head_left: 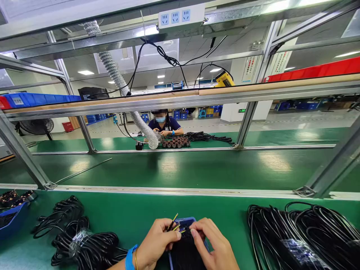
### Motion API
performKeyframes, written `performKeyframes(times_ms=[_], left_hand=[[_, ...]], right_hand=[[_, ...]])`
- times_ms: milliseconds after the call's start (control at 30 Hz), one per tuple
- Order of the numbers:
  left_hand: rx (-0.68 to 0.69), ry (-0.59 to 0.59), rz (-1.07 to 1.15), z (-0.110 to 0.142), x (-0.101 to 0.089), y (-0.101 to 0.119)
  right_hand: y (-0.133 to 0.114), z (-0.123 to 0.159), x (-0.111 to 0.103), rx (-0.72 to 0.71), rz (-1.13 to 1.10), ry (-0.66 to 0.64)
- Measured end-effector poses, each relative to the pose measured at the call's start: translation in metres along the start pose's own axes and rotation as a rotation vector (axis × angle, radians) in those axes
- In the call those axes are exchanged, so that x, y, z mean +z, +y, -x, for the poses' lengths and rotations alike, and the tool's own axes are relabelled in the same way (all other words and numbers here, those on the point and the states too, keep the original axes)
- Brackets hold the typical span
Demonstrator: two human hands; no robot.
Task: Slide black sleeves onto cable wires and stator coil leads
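My left hand [156, 242], with a blue band at the wrist, is closed on several thin wires [174, 218], one of them yellow and green. The wire ends stick up past the thumb and forefinger. Close beside it, my right hand [215, 243] pinches with thumb and forefinger near the wire ends; what lies in the pinch is too small to make out. Both hands are over a blue tray [206, 244] holding a dark mass of thin black pieces [185, 255].
Bundled black cables [87, 243] lie left, and larger cable coils [303, 232] right. A blue bin [17, 225] and copper-wound parts [28, 195] are far left. Metal uprights [22, 150] and a shelf [168, 103] stand ahead. Across the bench sits a co-worker [174, 123].
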State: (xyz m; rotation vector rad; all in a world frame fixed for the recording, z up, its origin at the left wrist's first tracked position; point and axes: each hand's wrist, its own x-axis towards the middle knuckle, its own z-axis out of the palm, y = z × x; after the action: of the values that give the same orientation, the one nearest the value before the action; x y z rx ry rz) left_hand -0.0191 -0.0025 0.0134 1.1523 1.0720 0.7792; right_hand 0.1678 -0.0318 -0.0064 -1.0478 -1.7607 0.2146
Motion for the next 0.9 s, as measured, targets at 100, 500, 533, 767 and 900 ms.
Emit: performKeyframes(times_ms=[100,500,533,767,900], left_hand=[[0.01,-0.01,-0.003,-0.0002,-0.0001,-0.0011],[0.081,-0.049,-0.021,-0.006,-0.0036,-0.0087],[0.08,-0.046,-0.023,-0.0066,-0.0037,-0.009],[0.051,-0.037,-0.049,-0.006,-0.0034,-0.0071],[0.048,-0.042,-0.041,-0.0053,-0.0029,-0.0045]], right_hand=[[-0.0014,0.0007,-0.0009,0.023,-0.01,-0.033],[0.0051,0.002,0.0059,0.143,-0.061,-0.127],[0.0051,0.0021,0.0059,0.107,-0.029,-0.103],[-0.002,-0.0049,0.0004,-0.202,0.127,0.003],[-0.0001,-0.0044,0.003,-0.253,0.164,-0.039]])
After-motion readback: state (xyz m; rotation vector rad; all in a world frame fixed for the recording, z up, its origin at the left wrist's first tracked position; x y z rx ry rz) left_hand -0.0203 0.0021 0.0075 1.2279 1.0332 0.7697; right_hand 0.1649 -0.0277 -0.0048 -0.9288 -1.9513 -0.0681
